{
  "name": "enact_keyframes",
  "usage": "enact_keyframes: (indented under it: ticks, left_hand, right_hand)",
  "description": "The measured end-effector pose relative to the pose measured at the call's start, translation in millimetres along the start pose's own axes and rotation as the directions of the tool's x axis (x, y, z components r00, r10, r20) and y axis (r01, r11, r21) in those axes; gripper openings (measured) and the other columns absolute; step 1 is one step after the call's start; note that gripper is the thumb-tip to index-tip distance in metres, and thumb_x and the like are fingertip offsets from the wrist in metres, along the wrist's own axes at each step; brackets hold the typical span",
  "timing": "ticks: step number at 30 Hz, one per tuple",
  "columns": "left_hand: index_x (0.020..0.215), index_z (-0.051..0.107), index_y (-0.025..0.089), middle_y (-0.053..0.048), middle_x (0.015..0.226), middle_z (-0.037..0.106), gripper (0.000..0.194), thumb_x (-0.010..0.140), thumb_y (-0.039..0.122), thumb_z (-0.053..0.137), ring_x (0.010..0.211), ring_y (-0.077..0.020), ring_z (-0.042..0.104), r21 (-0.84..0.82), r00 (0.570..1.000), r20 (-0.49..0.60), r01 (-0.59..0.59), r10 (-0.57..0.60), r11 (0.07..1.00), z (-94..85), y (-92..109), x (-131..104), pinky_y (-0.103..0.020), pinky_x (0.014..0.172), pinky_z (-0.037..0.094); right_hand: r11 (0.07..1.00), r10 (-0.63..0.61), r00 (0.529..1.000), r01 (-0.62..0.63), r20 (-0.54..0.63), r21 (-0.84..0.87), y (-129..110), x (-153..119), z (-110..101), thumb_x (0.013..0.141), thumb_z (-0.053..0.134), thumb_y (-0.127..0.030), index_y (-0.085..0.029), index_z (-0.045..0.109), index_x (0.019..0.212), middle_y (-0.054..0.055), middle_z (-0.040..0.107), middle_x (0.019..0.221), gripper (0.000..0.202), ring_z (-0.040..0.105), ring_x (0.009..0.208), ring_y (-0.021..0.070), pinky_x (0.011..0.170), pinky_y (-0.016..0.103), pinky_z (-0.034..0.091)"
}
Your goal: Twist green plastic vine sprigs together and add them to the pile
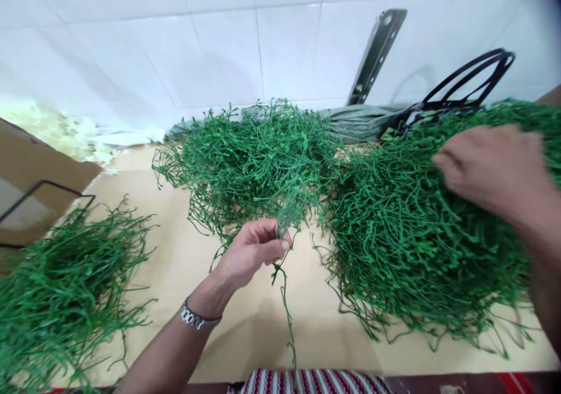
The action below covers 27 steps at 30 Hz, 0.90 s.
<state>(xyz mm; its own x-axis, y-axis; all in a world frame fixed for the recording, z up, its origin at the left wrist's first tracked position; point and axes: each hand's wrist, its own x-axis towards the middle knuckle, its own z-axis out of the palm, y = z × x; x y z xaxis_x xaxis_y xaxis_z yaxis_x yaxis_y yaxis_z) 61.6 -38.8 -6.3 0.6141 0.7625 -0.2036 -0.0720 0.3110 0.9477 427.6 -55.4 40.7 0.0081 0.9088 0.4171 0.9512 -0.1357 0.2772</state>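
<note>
Near the middle of the table, my left hand (258,249), with a metal watch on its wrist, pinches a green artificial stem (287,312) between thumb and fingers. The stem hangs down toward the table's front edge. My right hand (486,160), blurred by motion, is over the large right pile of green stems (407,242); its fingers are curled, and whatever they may hold cannot be made out. Behind my left hand lies a middle pile of green stems (258,154). Another green pile (74,289) lies at the left.
A cardboard box (39,178) with black wire stands at the left, beside pale yellow flowers (56,128). Along the tiled wall are a metal bracket (377,55), grey-green cloth (366,122) and black handles (473,75). Striped cloth (313,382) shows at the table's front edge.
</note>
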Motion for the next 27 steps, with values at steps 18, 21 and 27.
enact_keyframes:
  ticks: [18, 21, 27]
  left_hand:
    - [0.061, 0.06, 0.012, 0.003, 0.051, 0.051, 0.01, 0.063, 0.019, 0.068, 0.048, -0.006, 0.042, -0.016, 0.975, -0.151, -0.164, 0.16, 0.986, 26.3, -5, 11, -0.02, 0.05, 0.032]
    - [0.058, 0.059, 0.012, 0.003, 0.052, 0.052, 0.01, 0.063, 0.018, 0.067, 0.048, -0.0066, 0.044, -0.037, 0.97, -0.182, -0.173, 0.164, 0.984, 29.0, -6, 12, -0.02, 0.051, 0.033]
    - [0.059, 0.058, 0.013, 0.002, 0.049, 0.054, 0.012, 0.065, 0.02, 0.066, 0.05, -0.0079, 0.044, -0.116, 0.954, -0.229, -0.224, 0.193, 0.968, 44.1, -10, 19, -0.022, 0.056, 0.035]
  right_hand:
    - [0.987, -0.136, 0.989, 0.14, -0.052, 0.083, 23, 7, -27, 0.072, 0.067, -0.035, -0.017, 0.065, 0.095, 0.007, 0.067, 0.093, 0.03, 0.06, 0.084, 0.0188, 0.07, 0.028, 0.04]
    - [0.988, -0.045, 0.968, 0.079, -0.248, 0.132, 1, 2, -40, 0.079, 0.059, -0.027, -0.016, 0.066, 0.087, 0.007, 0.068, 0.085, 0.015, 0.06, 0.08, 0.0164, 0.072, 0.027, 0.041]
    - [0.629, -0.251, 0.934, 0.357, -0.254, 0.69, -122, -30, -46, 0.082, 0.055, -0.03, -0.015, 0.061, 0.096, 0.007, 0.064, 0.09, 0.021, 0.058, 0.085, 0.0156, 0.075, 0.026, 0.046]
